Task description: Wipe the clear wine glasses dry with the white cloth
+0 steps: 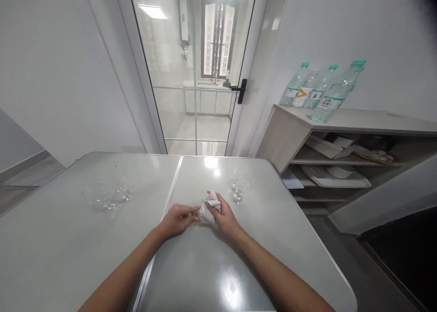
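Observation:
My right hand (223,217) is closed around a white cloth (209,207) bunched over a clear glass that barely shows. My left hand (178,218) pinches the near end of that glass at the cloth's left side. Both hands hover just above the grey table (85,239) near its middle seam. A clear stemmed glass (239,186) stands upright a little beyond and to the right of my right hand. Two or three more clear glasses (111,196) sit together on the left half of the table.
A glass door (194,70) with a black handle (241,90) stands behind the table. To the right is a wooden shelf unit (358,120) with several water bottles (321,91) on top and trays and papers inside. The table's right edge is rounded.

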Demonstrator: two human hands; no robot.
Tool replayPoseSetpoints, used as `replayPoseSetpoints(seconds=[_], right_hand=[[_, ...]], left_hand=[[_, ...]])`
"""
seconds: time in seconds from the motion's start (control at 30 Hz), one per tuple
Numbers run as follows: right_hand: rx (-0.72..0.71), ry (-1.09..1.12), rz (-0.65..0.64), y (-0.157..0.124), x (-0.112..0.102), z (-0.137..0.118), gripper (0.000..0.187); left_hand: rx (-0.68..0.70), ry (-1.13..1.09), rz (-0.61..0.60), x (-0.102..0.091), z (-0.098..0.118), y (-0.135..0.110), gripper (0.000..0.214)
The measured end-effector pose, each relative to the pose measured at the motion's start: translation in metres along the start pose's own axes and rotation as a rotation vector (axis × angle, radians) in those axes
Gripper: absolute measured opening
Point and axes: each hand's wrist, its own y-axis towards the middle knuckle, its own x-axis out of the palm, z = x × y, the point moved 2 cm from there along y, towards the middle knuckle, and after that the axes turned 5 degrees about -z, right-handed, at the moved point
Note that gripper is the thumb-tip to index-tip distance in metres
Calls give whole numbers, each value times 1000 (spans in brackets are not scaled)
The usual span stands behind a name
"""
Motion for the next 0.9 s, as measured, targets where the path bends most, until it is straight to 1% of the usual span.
replayPoseSetpoints(seconds=[0.07, 0.13, 0.17, 0.2, 0.23, 0.27, 0.37, 0.4, 0.43, 0.47, 0.5, 0.53, 0.6, 0.63, 0.67, 0.7, 0.77, 0.83, 0.9], right_hand=[[-102, -124, -66, -3, -2, -6, 49], [-283, -282, -194, -9, -2, -11, 54], [-379, -342, -259, -12, 0, -13, 55], [-454, -370, -286, -15, 0, -13, 56], [-499, -366, -255, -18, -1, -13, 55], [-512, -339, -165, -19, -4, -12, 55], [-433, -260, 263, -20, -20, -9, 56], [-415, -258, 350, -20, -24, -9, 57], [-407, -266, 386, -18, -28, -10, 57], [-405, -280, 363, -16, -30, -11, 56], [-410, -302, 284, -14, -30, -13, 56], [-414, -331, 159, -11, -29, -14, 57], [-400, -385, -141, -7, -24, -16, 63], [-385, -401, -260, -7, -22, -16, 67], [-372, -409, -339, -7, -20, -16, 71], [-368, -413, -381, -7, -18, -16, 73], [-384, -432, -399, -8, -16, -15, 67], [-399, -462, -361, -8, -15, -16, 56], [-357, -462, -288, -7, -16, -16, 49]], left_hand=[[-154, -199, -66, -3, -1, 1, 40], [-291, -425, -154, -6, -4, 1, 52], [-336, -517, -178, -8, -6, 1, 57], [-362, -587, -182, -10, -8, 1, 60], [-370, -636, -166, -12, -10, 1, 62], [-364, -668, -131, -14, -12, 2, 63], [-322, -695, -8, -17, -18, 2, 61], [-314, -681, 12, -17, -19, 2, 59], [-314, -660, 14, -16, -20, 2, 57], [-320, -634, 3, -15, -21, 2, 55], [-328, -611, -11, -14, -21, 2, 53], [-335, -595, -25, -13, -20, 1, 53], [-329, -588, -68, -11, -16, 1, 50], [-315, -589, -104, -10, -13, 0, 47], [-297, -587, -147, -9, -10, 0, 43], [-278, -577, -192, -8, -6, 1, 39], [-243, -527, -246, -7, -1, 1, 35], [-202, -433, -222, -7, 2, 1, 34], [-133, -281, -154, -7, 3, 0, 31]])
